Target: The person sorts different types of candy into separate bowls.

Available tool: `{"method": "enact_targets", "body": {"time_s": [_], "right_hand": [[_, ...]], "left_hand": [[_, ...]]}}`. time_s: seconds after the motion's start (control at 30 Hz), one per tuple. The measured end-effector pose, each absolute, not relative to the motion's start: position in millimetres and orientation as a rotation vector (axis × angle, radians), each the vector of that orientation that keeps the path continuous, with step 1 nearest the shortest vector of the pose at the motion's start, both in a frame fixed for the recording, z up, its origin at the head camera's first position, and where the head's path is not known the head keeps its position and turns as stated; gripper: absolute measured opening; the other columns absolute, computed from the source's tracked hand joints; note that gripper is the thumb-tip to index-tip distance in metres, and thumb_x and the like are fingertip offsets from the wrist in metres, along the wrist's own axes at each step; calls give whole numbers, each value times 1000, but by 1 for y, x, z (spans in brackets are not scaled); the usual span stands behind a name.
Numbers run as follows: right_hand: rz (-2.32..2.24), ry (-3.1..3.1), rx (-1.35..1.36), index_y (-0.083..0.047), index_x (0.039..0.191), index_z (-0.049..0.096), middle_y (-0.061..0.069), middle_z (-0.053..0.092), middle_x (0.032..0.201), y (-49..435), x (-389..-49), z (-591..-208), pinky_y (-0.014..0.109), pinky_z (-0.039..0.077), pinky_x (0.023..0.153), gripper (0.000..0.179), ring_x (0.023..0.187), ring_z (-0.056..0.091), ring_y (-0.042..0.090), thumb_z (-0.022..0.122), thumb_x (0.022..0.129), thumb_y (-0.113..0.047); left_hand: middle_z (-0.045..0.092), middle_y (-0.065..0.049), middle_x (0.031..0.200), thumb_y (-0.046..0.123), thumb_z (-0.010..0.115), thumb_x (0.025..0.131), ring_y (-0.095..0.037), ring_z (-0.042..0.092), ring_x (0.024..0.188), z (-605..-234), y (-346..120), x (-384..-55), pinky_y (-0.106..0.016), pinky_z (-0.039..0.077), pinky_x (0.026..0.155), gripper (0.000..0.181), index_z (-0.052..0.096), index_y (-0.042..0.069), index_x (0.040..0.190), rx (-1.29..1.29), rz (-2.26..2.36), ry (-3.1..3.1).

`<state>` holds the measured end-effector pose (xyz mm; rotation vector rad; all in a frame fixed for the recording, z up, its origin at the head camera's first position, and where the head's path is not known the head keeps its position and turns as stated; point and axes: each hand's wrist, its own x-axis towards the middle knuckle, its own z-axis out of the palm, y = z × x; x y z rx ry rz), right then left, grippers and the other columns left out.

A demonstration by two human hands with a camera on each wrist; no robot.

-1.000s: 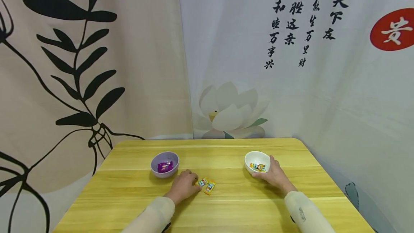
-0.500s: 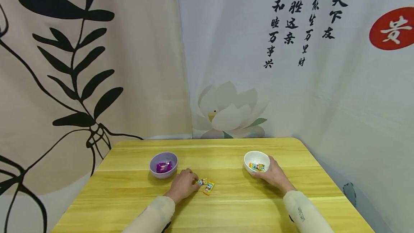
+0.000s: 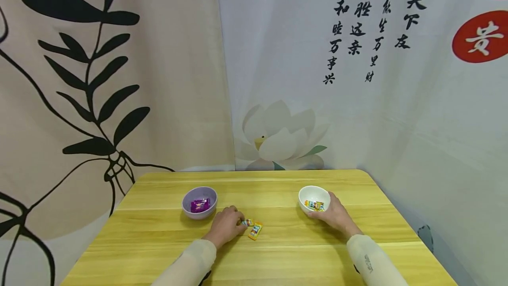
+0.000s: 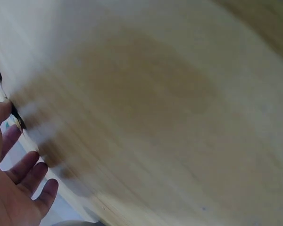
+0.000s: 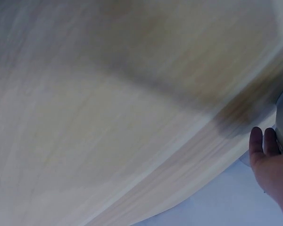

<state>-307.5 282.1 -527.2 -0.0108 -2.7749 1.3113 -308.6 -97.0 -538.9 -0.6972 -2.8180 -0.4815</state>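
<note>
My left hand [image 3: 226,226] is at the near side of the table's middle, its thumb and index finger on either side of a small yellow wrapped candy [image 3: 248,222]. In the left wrist view the candy [image 4: 17,116] appears pinched between those two fingertips, while the other fingers are spread and bent. A second yellow candy [image 3: 255,231] lies just right of it on the wood. My right hand [image 3: 335,216] grips the side of a white bowl [image 3: 304,204], thumb in front and fingers around the far right. Inside the bowl sit yellow wrapped candies [image 3: 314,205].
To the left of centre stands a purple bowl [image 3: 188,210] containing purple-wrapped candy [image 3: 200,205], just beyond my left hand. Both bowls rest on a light wooden table [image 3: 278,259]. Behind its far edge hangs a printed cloth backdrop [image 3: 190,78].
The whole view has drifted slightly. My left fingers have closed in a little on the candy. My right hand stays on the white bowl, and the bowls keep their places.
</note>
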Motion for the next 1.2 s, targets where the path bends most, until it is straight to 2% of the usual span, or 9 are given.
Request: {"method": "enact_targets", "body": {"time_s": [0.3,0.63,0.87,1.2], "right_hand": [[1313,-2772,-17,6,150,20,27,42,139,286,-310,-530,58,36,104,117,122,47,40,89,70,-44],[1327,-2752,0,6,148,25,26,45,136,287,-309,-528,56,37,104,112,120,49,38,90,70,-41],[1341,-2744,0,6,147,27,25,46,135,285,-306,-524,56,37,103,108,119,49,38,91,71,-37],[1364,-2701,30,5,144,32,22,50,132,284,-310,-528,53,38,103,104,118,51,36,92,69,-35]], "left_hand": [[57,0,89,30,78,81,-22,56,84,-537,-92,-312,-44,48,73,22,68,10,83,-694,-517,-2822],[60,-1,93,33,78,84,-23,58,88,-522,-80,-321,-44,49,76,24,69,11,85,-691,-588,-2821],[62,-2,98,32,77,86,-21,60,91,-501,-50,-332,-40,51,76,22,70,12,88,-717,-638,-2841],[63,1,97,36,77,86,-17,61,88,-471,9,-341,-31,53,71,24,74,12,91,-781,-568,-2806]]}}
